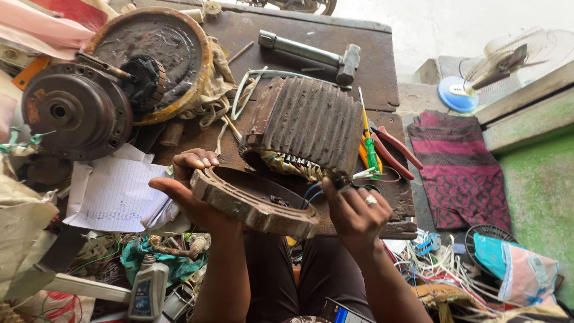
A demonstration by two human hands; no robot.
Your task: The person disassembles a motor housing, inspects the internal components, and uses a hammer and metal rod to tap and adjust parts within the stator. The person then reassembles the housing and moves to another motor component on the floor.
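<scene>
1. Workbench (pixel 382 66): dark wood, crowded. Bare strips show only along its far edge and right side; its near edge runs just past the hands.
2. Round metal drum (pixel 158 42) and grey motor cover (pixel 75 110): at far left of bench, touching or overlapping each other.
3. Motor body (pixel 311 122): ribbed, dark, centre of bench. Long axis runs from far-left to near-right; the open end faces the person, windings and wires visible inside. Hammer (pixel 317 55) lies beyond it, well apart.
4. End ring (pixel 251 206): rusty, tilted, held above the bench's near edge, just in front of the motor body's open end. Long side runs left-high to right-low.
5. Left hand (pixel 191 191): fingers curled around the end ring's left rim, gripping it.
6. Right hand (pixel 356 212): fingers closed at the motor body's near-right corner, by the wires (pixel 311 192); whether it pinches a wire, cannot tell.
7. Pliers (pixel 394 149) and green screwdriver (pixel 371 149): just right of the motor body, near the bench's right edge.
</scene>
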